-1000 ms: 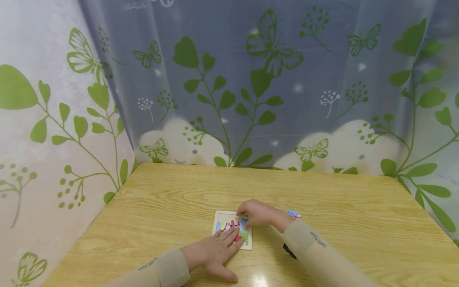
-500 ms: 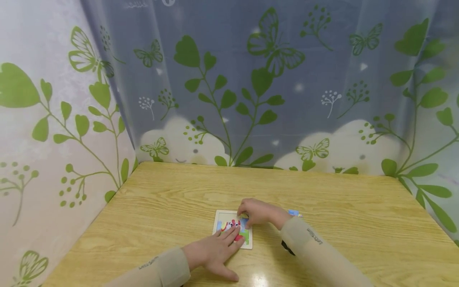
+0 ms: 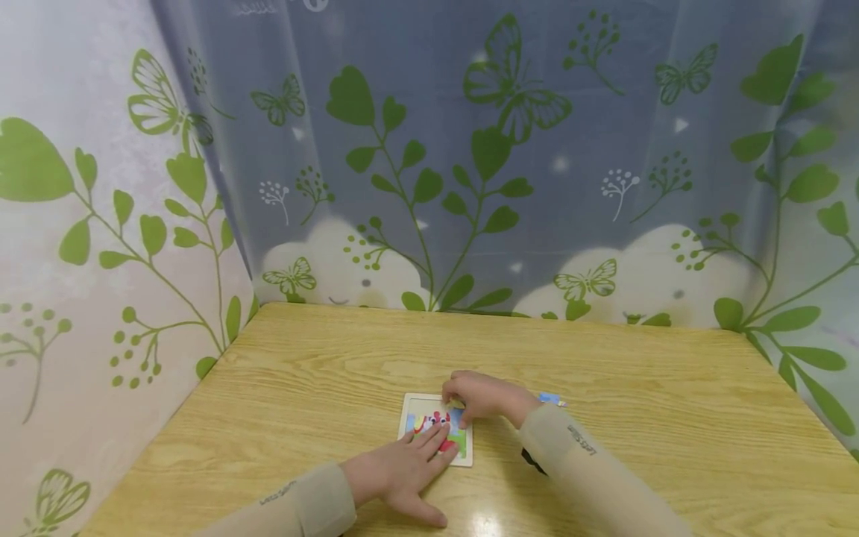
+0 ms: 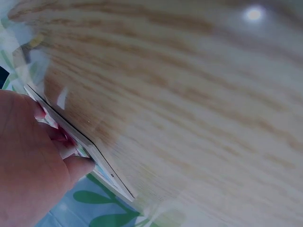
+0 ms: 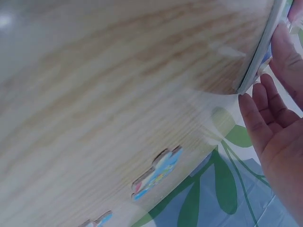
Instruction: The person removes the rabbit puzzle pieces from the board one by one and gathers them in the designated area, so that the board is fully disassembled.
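A small jigsaw puzzle board with a pale frame lies on the table, its picture partly filled with a red, white, blue and green design. My left hand rests on its lower part with straight, spread fingers; in the left wrist view the fingertips press the puzzle beside the board's edge. At the upper right corner, my right hand has curled fingers and pinches a puzzle piece, mostly hidden by the fingers. The right wrist view shows the thumb over the puzzle and the other fingers by the frame corner.
A loose blue puzzle piece lies right of the board, partly behind the right sleeve. The right wrist view has one piece on the wooden table and part of another. A patterned curtain stands behind.
My right forearm has shifted slightly to the left, while the right fingers stay at the same corner. The left hand and the board hold their place.
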`<state>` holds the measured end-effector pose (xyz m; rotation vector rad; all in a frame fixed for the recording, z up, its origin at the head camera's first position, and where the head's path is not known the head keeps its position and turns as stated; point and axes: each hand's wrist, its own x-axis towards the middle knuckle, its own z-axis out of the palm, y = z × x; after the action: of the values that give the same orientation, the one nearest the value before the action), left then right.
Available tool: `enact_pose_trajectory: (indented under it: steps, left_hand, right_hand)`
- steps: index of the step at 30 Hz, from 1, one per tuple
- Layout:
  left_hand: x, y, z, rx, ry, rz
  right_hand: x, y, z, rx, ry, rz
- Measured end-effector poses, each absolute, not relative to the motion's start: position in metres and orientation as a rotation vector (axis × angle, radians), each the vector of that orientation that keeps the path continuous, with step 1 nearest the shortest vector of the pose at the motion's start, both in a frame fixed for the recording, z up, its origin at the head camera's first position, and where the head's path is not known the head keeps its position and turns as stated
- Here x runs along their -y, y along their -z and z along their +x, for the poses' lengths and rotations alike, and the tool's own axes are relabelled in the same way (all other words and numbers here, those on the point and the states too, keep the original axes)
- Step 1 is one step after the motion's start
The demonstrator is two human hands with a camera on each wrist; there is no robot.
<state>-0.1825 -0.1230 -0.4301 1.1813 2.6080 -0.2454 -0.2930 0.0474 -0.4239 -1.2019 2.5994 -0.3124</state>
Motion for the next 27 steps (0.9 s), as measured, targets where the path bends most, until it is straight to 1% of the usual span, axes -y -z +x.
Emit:
enact_pose_trajectory:
  steps: [7,27]
  left_hand:
    - [0.1216,0.431,-0.1816,-2.624,0.282,1.187]
    - [0.1214,0.4319,-0.1821,-2.625,0.251,1.151]
  right_hand:
    - [-0.0463,0.4225,-0.2916,-2.602,0.275,-1.155]
    - [-0.0445,0.4208,-0.293,-2.619,0.188,-1.144]
